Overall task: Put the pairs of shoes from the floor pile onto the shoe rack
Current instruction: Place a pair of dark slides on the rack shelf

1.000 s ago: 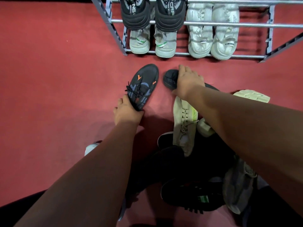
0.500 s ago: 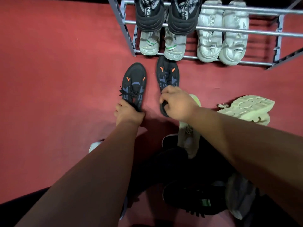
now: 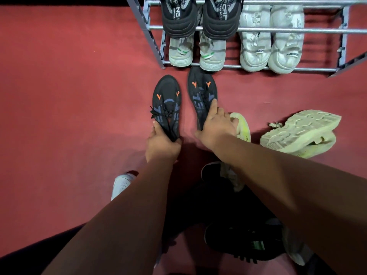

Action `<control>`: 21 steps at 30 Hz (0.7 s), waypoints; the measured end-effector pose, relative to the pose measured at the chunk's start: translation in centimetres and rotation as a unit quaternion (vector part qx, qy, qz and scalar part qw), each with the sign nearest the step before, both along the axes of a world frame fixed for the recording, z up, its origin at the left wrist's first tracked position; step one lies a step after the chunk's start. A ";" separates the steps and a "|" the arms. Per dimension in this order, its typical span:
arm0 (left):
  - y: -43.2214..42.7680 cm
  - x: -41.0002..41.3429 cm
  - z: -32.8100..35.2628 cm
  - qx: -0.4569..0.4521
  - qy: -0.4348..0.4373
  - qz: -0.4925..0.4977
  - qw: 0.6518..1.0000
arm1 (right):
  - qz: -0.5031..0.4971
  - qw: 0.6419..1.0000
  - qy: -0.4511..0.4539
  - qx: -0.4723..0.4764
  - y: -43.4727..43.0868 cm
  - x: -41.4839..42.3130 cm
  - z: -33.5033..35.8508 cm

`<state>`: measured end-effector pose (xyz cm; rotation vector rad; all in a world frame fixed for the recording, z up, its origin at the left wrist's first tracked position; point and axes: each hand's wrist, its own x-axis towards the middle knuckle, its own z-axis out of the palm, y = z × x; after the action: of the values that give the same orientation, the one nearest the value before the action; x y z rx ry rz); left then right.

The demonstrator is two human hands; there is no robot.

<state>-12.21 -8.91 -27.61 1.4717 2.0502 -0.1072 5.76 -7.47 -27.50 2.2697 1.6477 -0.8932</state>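
Observation:
Two black sneakers with orange marks and blue patterns point toward the metal shoe rack. My left hand grips the heel of the left black sneaker. The heel end of the right black sneaker is held by my right hand, its toe close to the rack's bottom rail. The rack holds a black-and-grey pair on an upper rail, a grey pair with green marks and a white pair below.
A pale yellow-green sneaker lies sole-up on the red floor at right; its mate peeks out behind my right hand. Black shoes and a grey one lie piled under my right arm. A white shoe is by my left arm.
My right hand turned the second black sneaker upright and brought it beside the first, toe toward the rack. Both sneakers have shifted closer to the rack; the view moved forward too.

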 end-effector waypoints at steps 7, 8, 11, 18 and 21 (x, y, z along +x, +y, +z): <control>0.1 0.9 -0.1 -0.014 0.003 0.017 1.000 | 0.072 0.996 -0.038 0.019 -1.7 -1.5 -0.8; 0.3 1.0 0.1 -0.012 0.000 0.018 1.000 | 0.078 0.996 -0.044 0.020 -1.8 -1.5 -0.9; 0.9 1.3 1.1 -0.021 -0.002 0.033 0.999 | 0.061 0.997 -0.014 0.044 -1.9 -1.3 -0.7; 2.7 1.8 5.4 -0.074 -0.005 0.111 0.991 | -0.083 0.983 0.157 0.047 -0.2 2.1 4.4; 2.7 2.1 7.5 -0.073 -0.007 0.102 0.992 | -0.057 0.987 0.149 0.016 0.0 4.3 8.0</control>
<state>-10.13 -6.20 -20.09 1.1652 2.1211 -0.1607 10.01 -7.44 -19.51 2.3652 1.6686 -1.2978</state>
